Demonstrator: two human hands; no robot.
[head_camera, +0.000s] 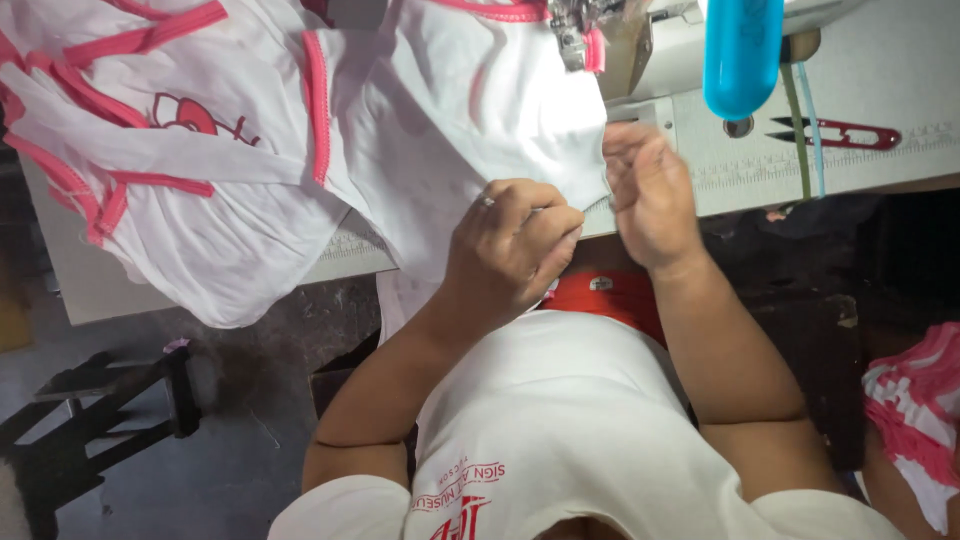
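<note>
Garment (480, 110) on table (880, 150), snips (835, 132) right (machine (640, 30) behind).

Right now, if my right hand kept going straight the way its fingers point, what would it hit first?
Likely the sewing machine's presser foot. The right hand points up the table over the white fabric's edge, which it already pinches, toward the machine head. Depth is hard to judge from above.

sewing machine (640, 30): top cut off by frame edge.
blue object (742, 45): upper end out of frame.
left hand (515, 245): fingertips buried in white fabric (470, 110).
striped cloth (915, 410): runs off right edge.
</note>
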